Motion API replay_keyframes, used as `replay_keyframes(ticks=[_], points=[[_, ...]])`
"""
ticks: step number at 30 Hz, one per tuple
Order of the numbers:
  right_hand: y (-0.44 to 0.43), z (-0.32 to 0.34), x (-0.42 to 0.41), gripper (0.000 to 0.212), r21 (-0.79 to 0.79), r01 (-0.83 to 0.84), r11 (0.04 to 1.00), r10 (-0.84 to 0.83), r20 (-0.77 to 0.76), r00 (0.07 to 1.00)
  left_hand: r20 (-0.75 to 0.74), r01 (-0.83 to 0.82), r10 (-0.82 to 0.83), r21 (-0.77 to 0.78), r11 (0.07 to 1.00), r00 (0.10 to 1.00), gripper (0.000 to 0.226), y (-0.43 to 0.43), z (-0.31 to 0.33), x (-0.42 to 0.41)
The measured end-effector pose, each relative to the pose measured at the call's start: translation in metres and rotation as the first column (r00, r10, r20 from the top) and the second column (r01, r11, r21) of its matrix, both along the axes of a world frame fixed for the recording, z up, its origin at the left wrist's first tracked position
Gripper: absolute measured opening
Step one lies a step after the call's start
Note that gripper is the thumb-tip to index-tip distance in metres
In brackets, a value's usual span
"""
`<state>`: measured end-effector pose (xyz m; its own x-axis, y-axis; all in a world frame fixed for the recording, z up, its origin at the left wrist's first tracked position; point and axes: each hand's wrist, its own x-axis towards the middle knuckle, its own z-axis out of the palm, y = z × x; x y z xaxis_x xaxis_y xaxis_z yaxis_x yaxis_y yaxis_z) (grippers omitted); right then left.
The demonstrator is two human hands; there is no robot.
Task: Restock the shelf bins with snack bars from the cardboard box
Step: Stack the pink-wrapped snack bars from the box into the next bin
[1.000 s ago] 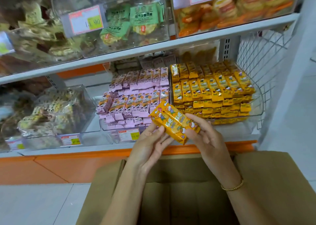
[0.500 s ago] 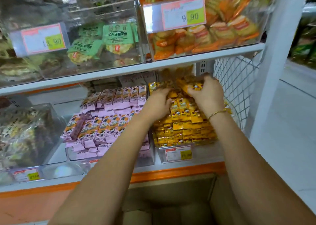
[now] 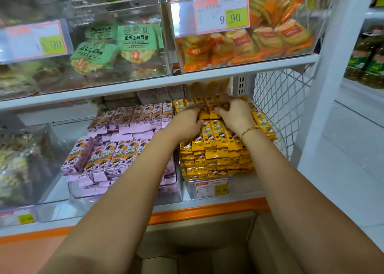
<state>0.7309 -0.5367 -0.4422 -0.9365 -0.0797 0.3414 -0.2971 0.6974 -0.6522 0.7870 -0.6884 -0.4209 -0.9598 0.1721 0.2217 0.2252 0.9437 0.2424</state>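
Observation:
Yellow snack bars (image 3: pixel 216 155) fill the clear bin (image 3: pixel 245 185) at the right end of the lower shelf, stacked in tidy rows. Both my hands reach into the back of this bin. My left hand (image 3: pixel 187 121) lies palm down with its fingers stretched over the rear row of yellow bars. My right hand (image 3: pixel 236 115), with a gold bracelet at the wrist, presses spread fingers on the same rear row beside it. The open cardboard box (image 3: pixel 197 230) sits below my forearms at the shelf's foot; what it holds is hidden in shadow.
A bin of pink snack bars (image 3: pixel 124 153) stands left of the yellow one. A white wire mesh panel (image 3: pixel 278 107) closes the shelf's right end. The upper shelf (image 3: pixel 145 84) hangs low over my hands, carrying bins of green and orange packets.
One second ago both hands held a bundle of yellow bars above the box. They carried it up into the bin's back row, and now the hands lie flatter on the bars.

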Motion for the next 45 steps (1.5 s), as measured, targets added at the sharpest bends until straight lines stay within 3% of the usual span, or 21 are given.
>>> replay_keyframes(ticks=[7, 10, 13, 19, 21, 23, 26, 29, 31, 33, 36, 38, 41, 45], points=[[0.002, 0.014, 0.002, 0.033, 0.160, -0.037, 0.986, 0.039, -0.009, 0.999, 0.015, -0.064, 0.064, 0.025, 0.998, 0.998, 0.048, 0.003, 0.008, 0.006], [0.004, 0.016, 0.002, 0.035, 0.185, -0.061, 0.981, 0.059, 0.017, 0.998, 0.029, -0.176, 0.177, -0.047, 0.983, 0.984, 0.034, 0.003, 0.010, 0.006], [0.005, 0.018, 0.002, 0.036, 0.215, -0.069, 0.974, 0.066, 0.025, 0.998, 0.095, -0.185, 0.190, -0.053, 0.981, 0.977, 0.026, 0.000, 0.008, 0.006], [0.002, 0.024, -0.001, 0.033, 0.251, -0.072, 0.965, 0.067, 0.028, 0.997, 0.095, -0.191, 0.195, -0.046, 0.981, 0.976, 0.045, -0.011, 0.009, 0.007], [0.000, 0.027, 0.006, 0.036, 0.264, -0.043, 0.963, 0.045, -0.001, 0.999, 0.057, -0.193, 0.194, -0.017, 0.981, 0.979, 0.040, -0.011, 0.012, 0.012], [0.003, 0.030, 0.023, 0.033, 0.249, -0.010, 0.968, 0.028, -0.070, 0.997, -0.092, -0.166, 0.169, 0.040, 0.985, 0.981, 0.036, -0.007, 0.012, 0.027], [0.020, 0.032, 0.073, 0.011, 0.216, -0.209, 0.954, 0.244, -0.150, 0.958, -0.376, 0.076, 0.032, 0.269, 0.960, 0.926, 0.020, 0.006, -0.002, 0.086], [0.040, 0.011, 0.139, 0.023, 0.346, -0.545, 0.764, 0.545, 0.106, 0.832, -0.412, 0.194, 0.020, 0.472, 0.860, 0.911, 0.011, 0.019, -0.043, 0.168], [0.048, -0.024, 0.171, 0.026, 0.354, -0.672, 0.651, 0.586, 0.329, 0.741, -0.303, 0.150, 0.031, 0.554, 0.819, 0.952, 0.013, 0.021, -0.090, 0.207], [0.051, -0.066, 0.191, 0.030, 0.328, -0.727, 0.603, 0.522, 0.528, 0.670, -0.094, 0.011, 0.057, 0.604, 0.797, 0.994, 0.016, 0.018, -0.143, 0.230], [0.046, -0.136, 0.211, 0.037, 0.304, -0.812, 0.499, 0.354, 0.784, 0.511, 0.282, -0.156, 0.009, 0.505, 0.849, 0.959, 0.014, 0.004, -0.217, 0.253], [0.038, -0.180, 0.219, 0.041, 0.310, -0.847, 0.432, 0.227, 0.871, 0.435, 0.513, -0.250, -0.014, 0.442, 0.861, 0.858, 0.011, -0.010, -0.252, 0.267], [0.033, -0.237, 0.226, 0.044, 0.330, -0.891, 0.312, 0.045, 0.932, 0.360, 0.783, -0.388, -0.045, 0.356, 0.850, 0.620, 0.007, -0.036, -0.290, 0.283], [0.040, -0.289, 0.233, 0.036, 0.323, -0.925, 0.201, -0.162, 0.942, 0.294, 0.909, -0.364, -0.047, 0.213, 0.907, 0.414, 0.026, -0.058, -0.320, 0.295]])
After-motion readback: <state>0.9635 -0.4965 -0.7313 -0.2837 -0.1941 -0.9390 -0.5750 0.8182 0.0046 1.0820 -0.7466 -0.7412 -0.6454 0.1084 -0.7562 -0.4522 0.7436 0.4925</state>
